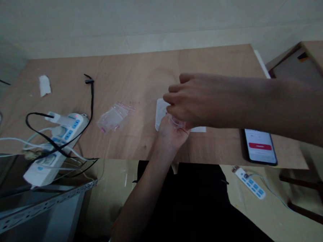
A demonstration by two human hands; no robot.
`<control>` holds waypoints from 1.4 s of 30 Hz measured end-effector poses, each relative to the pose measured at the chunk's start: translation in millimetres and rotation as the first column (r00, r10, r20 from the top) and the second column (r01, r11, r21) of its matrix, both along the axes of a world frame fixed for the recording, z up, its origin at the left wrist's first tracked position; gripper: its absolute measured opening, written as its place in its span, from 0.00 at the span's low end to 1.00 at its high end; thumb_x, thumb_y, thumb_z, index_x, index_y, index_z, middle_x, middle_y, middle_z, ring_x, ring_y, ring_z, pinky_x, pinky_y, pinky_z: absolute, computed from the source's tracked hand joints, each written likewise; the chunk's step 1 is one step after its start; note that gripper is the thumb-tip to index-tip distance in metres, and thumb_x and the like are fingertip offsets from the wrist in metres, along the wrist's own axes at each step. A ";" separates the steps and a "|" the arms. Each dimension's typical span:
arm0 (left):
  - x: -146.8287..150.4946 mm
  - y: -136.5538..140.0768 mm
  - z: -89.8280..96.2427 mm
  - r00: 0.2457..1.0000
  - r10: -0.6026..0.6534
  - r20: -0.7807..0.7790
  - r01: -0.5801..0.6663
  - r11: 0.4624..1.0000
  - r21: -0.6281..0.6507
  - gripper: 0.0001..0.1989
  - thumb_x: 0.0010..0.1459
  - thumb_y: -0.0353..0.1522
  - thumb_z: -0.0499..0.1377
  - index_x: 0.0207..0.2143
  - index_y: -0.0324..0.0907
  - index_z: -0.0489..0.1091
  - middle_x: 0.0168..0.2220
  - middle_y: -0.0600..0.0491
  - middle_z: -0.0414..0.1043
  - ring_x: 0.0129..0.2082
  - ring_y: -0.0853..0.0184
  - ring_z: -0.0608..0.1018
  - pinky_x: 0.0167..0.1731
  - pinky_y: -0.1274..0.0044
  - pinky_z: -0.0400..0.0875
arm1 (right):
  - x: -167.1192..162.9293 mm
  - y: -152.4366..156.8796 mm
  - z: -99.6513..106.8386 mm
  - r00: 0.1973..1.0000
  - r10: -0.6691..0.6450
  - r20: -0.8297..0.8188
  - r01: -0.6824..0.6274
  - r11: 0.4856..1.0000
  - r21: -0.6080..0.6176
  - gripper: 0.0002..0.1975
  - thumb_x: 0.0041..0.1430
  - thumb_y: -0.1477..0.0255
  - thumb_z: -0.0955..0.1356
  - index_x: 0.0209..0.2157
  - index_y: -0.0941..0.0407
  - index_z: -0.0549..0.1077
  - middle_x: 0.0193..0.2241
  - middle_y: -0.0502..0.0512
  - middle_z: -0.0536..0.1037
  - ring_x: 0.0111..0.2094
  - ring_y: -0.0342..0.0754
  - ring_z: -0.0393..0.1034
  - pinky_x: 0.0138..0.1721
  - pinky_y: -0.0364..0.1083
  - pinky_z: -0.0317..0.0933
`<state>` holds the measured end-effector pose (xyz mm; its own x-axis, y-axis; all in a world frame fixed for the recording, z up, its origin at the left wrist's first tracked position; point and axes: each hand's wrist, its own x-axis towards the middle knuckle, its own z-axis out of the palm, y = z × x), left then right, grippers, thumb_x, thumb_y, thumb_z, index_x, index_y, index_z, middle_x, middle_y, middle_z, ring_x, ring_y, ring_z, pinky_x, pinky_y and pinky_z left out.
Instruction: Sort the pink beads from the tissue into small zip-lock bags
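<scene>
My left hand (170, 133) reaches up from below with its palm turned upward and its fingers mostly hidden. In it lies a small clear, shiny item with pale curved edges (178, 123); its kind is hard to make out. My right hand (188, 97) comes across from the right, directly over the left palm, with curled fingers whose tips meet the clear item or hide behind it. Under both hands a white sheet (160, 112) shows in part on the wooden table. To their left lies a small pile of clear zip bags (114, 118) with pinkish edges.
A white power strip (67, 135) with plugs and tangled cables sits at the table's (137, 75) left edge. Behind it are a black strap (92, 97) and a white scrap (44, 85). A lit phone (259, 146) lies front right. Another power strip (250, 183) is on the floor.
</scene>
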<state>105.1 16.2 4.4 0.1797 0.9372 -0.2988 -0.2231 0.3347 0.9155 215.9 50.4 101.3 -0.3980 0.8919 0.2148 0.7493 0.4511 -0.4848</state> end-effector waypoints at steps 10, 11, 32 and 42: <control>5.4 38.8 -45.1 0.723 0.204 -0.660 0.133 0.897 0.423 0.20 0.66 0.35 0.47 0.19 0.46 0.53 0.21 0.54 0.62 0.27 0.65 0.71 0.34 0.71 0.66 | 82.5 -26.8 -62.5 0.769 -0.639 -0.024 0.614 0.729 0.303 0.29 0.63 0.57 0.65 0.59 0.62 0.67 0.50 0.72 0.76 0.48 0.60 0.73 0.50 0.58 0.62; 6.4 41.9 -50.6 0.650 0.235 -0.723 0.240 0.839 0.489 0.18 0.66 0.35 0.48 0.21 0.45 0.56 0.24 0.52 0.66 0.32 0.63 0.73 0.39 0.69 0.66 | 84.1 -29.2 -85.7 0.743 -0.668 -0.042 0.648 0.704 0.290 0.28 0.63 0.59 0.65 0.58 0.63 0.68 0.51 0.75 0.74 0.53 0.64 0.70 0.52 0.61 0.60; -70.1 42.0 -30.7 0.368 0.562 -0.741 0.105 0.766 0.634 0.10 0.64 0.36 0.51 0.29 0.44 0.60 0.31 0.50 0.69 0.36 0.62 0.73 0.42 0.69 0.66 | 64.4 -53.7 -143.4 0.757 -0.646 0.094 0.644 0.763 0.059 0.37 0.68 0.56 0.49 0.69 0.67 0.40 0.69 0.72 0.47 0.70 0.67 0.36 0.64 0.72 0.38; -177.9 54.3 -24.8 0.073 0.180 -0.981 0.011 0.983 0.181 0.17 0.56 0.44 0.55 0.20 0.46 0.55 0.23 0.45 0.70 0.36 0.47 0.77 0.39 0.58 0.69 | 62.8 -56.0 -143.5 0.735 -0.672 -0.086 0.678 0.731 0.079 0.35 0.68 0.56 0.53 0.69 0.62 0.47 0.70 0.66 0.43 0.70 0.67 0.31 0.65 0.72 0.32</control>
<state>-72.8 70.5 -20.4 -0.2750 0.9611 -0.0271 0.9004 0.2673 0.3434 278.8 -5.6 -42.2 0.3141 0.8945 0.3182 0.8520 -0.1177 -0.5101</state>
